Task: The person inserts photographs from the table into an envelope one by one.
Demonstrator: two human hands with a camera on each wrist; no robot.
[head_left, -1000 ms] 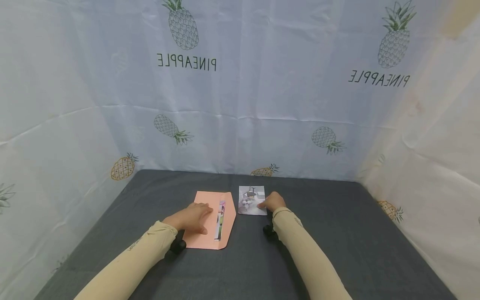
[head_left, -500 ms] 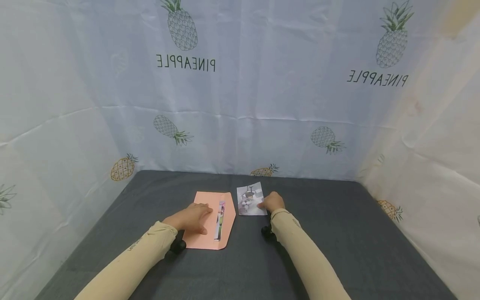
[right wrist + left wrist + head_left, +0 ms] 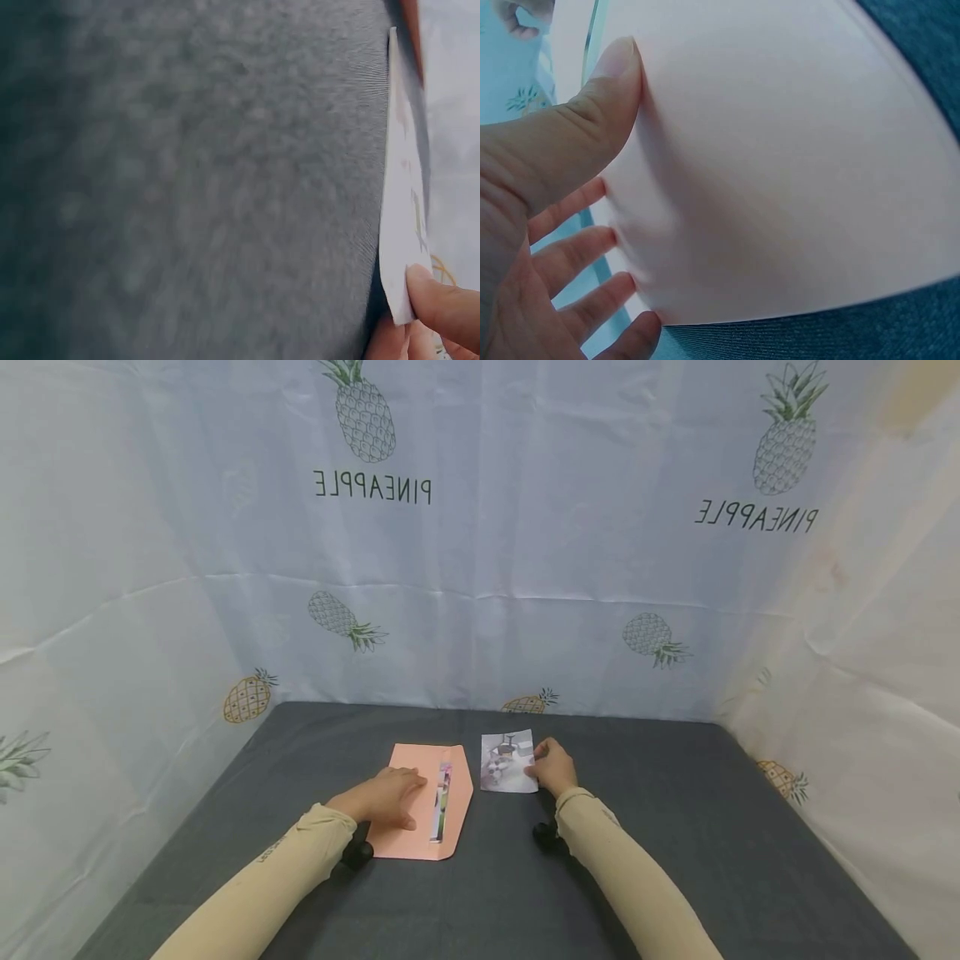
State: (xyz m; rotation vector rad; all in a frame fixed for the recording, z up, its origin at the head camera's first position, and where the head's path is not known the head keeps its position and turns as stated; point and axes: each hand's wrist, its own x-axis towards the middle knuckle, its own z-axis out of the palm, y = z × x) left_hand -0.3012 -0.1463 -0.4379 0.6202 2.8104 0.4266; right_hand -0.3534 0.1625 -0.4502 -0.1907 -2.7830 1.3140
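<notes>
A peach-coloured envelope (image 3: 416,839) lies flat on the dark cloth, its pointed flap open toward the right. My left hand (image 3: 386,795) rests on it with spread fingers; in the left wrist view the thumb (image 3: 619,67) and fingertips touch the paper. A narrow strip of a colourful picture (image 3: 441,802) shows at the envelope's mouth, the remainder hidden inside. To the right of the flap is a square photo card (image 3: 504,764) printed with a pale interior scene. My right hand (image 3: 555,768) pinches its right edge, thumb on top and fingers beneath in the right wrist view.
The dark cloth-covered table (image 3: 480,910) extends around both hands. White pineapple-print curtains (image 3: 480,543) enclose it at the back and both sides. A black wrist camera (image 3: 358,855) sits under the left wrist, and another black camera (image 3: 546,836) under the right.
The photo card tilted counterclockwise, then came back nearly straight and a little farther right. My right hand shifted slightly right, its grip on the card's edge changed. The left hand and envelope stayed put.
</notes>
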